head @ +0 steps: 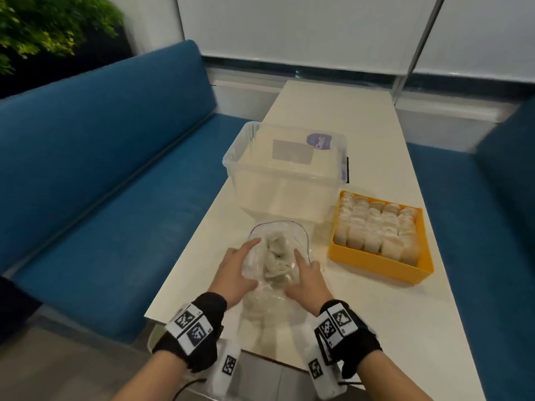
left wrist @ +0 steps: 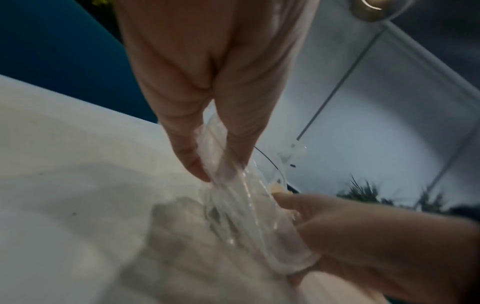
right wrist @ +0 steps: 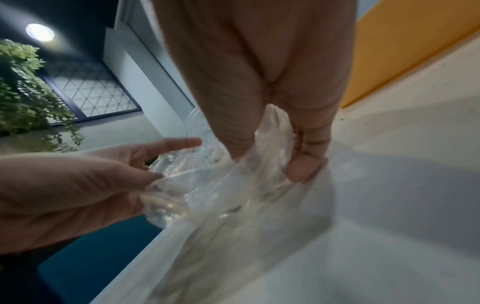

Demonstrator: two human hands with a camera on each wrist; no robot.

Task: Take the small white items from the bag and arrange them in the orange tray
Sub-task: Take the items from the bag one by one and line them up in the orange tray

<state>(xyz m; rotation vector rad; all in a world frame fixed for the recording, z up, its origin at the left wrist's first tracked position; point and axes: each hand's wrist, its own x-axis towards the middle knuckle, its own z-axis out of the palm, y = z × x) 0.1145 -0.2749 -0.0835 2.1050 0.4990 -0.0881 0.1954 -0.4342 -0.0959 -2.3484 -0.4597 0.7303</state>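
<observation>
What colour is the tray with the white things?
Orange-yellow tray; the head view shows it best.

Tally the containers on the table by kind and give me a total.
clear plastic bag: 1
clear storage bin: 1
orange tray: 1
Total: 3
The white items in the bag and the tray are packed too tightly to count.

There's a clear plastic tub (head: pixel 285 172) with a purple sticker (head: pixel 319 141) sitting on the white table (head: pixel 376 299), blue bench seats (head: pixel 95 169) either side, leafy plant (head: pixel 34 27) in the corner.
</observation>
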